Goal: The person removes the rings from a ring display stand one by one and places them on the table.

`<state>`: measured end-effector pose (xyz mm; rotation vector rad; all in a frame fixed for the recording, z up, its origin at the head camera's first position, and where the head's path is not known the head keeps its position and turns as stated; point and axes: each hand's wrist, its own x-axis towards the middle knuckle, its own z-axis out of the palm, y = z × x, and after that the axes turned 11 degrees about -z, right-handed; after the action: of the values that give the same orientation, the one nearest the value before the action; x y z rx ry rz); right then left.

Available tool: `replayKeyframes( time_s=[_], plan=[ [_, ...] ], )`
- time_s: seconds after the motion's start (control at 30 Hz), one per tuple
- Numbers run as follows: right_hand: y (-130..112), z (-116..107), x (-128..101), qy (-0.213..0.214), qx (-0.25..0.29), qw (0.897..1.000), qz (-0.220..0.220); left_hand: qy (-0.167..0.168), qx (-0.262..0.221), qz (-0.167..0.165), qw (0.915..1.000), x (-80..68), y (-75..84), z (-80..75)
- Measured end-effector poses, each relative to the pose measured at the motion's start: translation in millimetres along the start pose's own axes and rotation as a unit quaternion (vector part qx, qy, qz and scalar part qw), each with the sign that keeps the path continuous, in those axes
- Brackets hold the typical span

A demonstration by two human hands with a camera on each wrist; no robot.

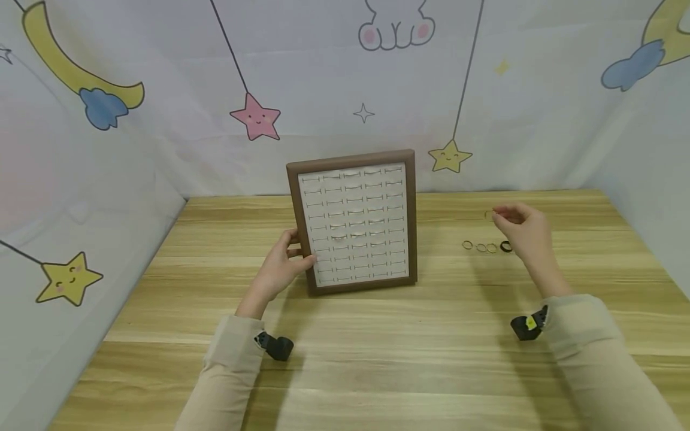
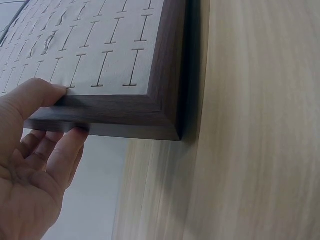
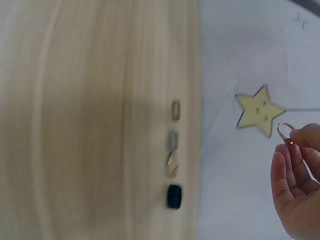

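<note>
Gold ring (image 3: 279, 131) is what I watch most closely over the link: it hangs well to the right of the ring board (image 1: 411, 215), raised off the wooden table (image 1: 377, 359). The right hand (image 1: 523, 230) pinches its band between thumb and fingertips; I judge that holding it at one side leaves most of the hoop free and easy to angle.

On the table, also right of the board, I can make out four more rings in a row: a patterned band (image 3: 175, 110) nearest the board, then a silver ring (image 3: 173, 141), a second gold ring (image 3: 172, 164) and a thick black ring (image 3: 174, 196) farthest from it. Set out in line like that, each should be easy to single out. Silver and gold sit so close that I cannot tell whether they touch.

The left hand (image 1: 277, 269) grasps the board's left side, thumb over the front, other fingers round the outer edge. To me that looks like steadying: the board stands face towards my head view, and a grip at the rim leaves its slotted pad (image 1: 398, 254) almost fully exposed. What supports it behind, I cannot see. Several middle slots bulge, but whether they hold rings is too small to tell.
</note>
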<state>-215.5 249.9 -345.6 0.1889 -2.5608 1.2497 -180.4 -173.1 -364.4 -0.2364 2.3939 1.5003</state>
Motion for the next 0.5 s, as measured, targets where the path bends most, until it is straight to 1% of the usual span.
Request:
replayKeyframes(
  time_s=[0.13, 0.23, 0.5],
  plan=[
    [20, -7, -2, -0.005, -0.028, 0.999, 0.045, 0.0, 0.001, -0.002, 1.0, 0.5, 0.1, 0.0],
    [32, -11, -3, -0.011, -0.032, 0.996, 0.077, 0.001, 0.003, -0.002, 1.0, 0.9, -0.3, 0.0],
    [54, -19, -9, -0.027, -0.044, 0.991, 0.125, 0.007, 0.006, 0.0, 1.0, 0.3, -0.8, 0.2]
  ],
)
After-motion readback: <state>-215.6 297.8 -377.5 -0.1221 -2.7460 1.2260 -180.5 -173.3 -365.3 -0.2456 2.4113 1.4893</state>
